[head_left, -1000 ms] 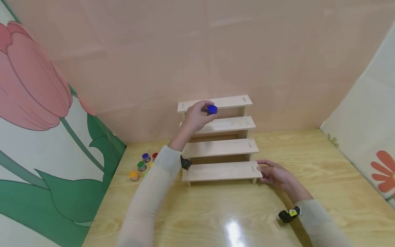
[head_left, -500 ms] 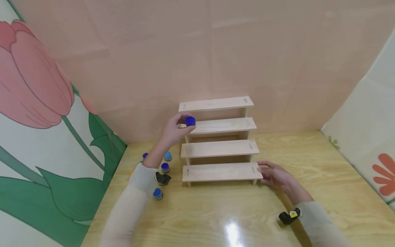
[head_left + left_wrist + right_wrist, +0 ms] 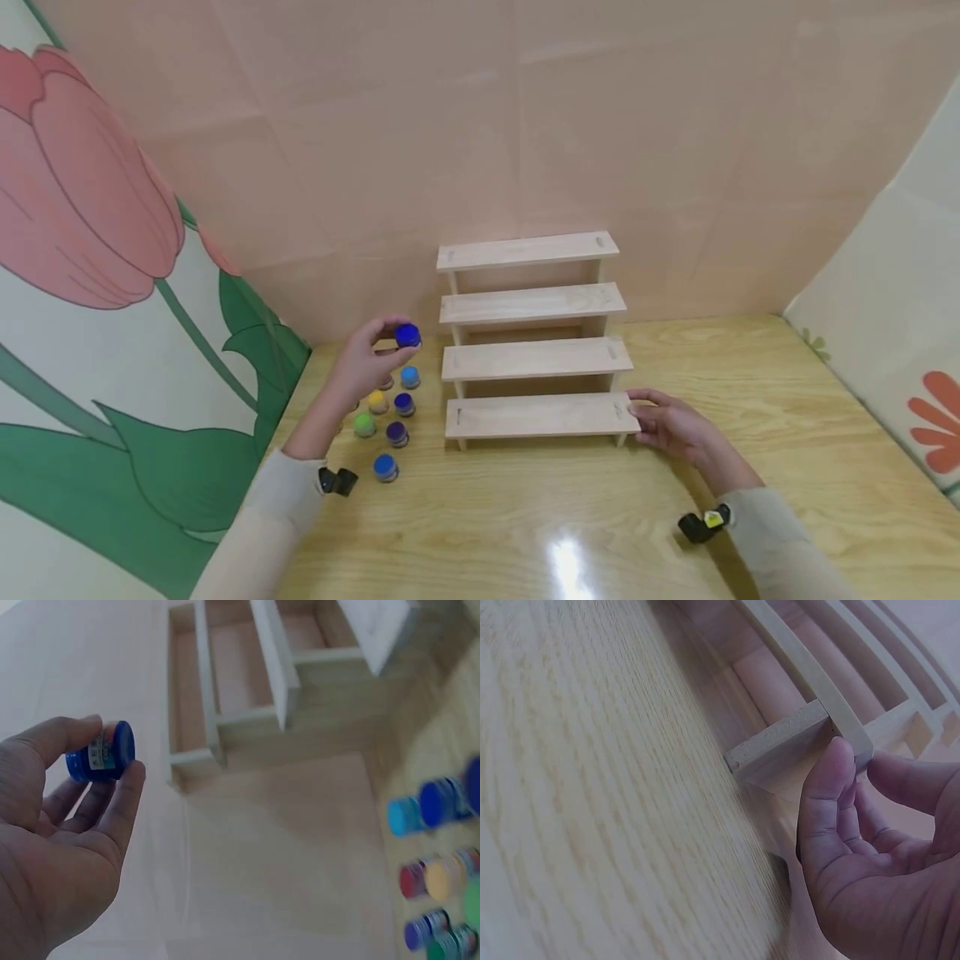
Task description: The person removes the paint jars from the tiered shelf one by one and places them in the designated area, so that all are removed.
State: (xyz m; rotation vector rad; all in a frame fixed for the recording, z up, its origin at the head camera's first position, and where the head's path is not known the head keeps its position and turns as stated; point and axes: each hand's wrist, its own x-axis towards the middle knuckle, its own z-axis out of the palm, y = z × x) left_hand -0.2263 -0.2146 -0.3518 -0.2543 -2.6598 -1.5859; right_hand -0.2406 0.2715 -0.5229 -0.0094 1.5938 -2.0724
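My left hand (image 3: 365,360) pinches a small dark-blue paint jar (image 3: 407,335) between thumb and fingers, raised above the group of jars left of the stand. In the left wrist view the jar (image 3: 102,752) lies sideways in the fingertips, a printed label facing out. A four-step wooden display stand (image 3: 536,360) stands on the table against the wall. At its right side, my right hand (image 3: 678,429) pinches the end of the lowest shelf; the right wrist view shows thumb and fingers on that shelf's corner (image 3: 847,727).
Left of the stand are several paint jars: light blue (image 3: 410,377), dark blue (image 3: 404,405), purple (image 3: 397,433), blue (image 3: 386,467), yellow (image 3: 377,402) and light green (image 3: 363,425). A pink covered wall (image 3: 360,167) rises behind; flower-printed panels (image 3: 97,192) flank the wooden table (image 3: 480,533).
My left hand has moved left and down with the dark-blue jar, from before the upper shelves to over the jars. My right hand stays at the lowest shelf's end.
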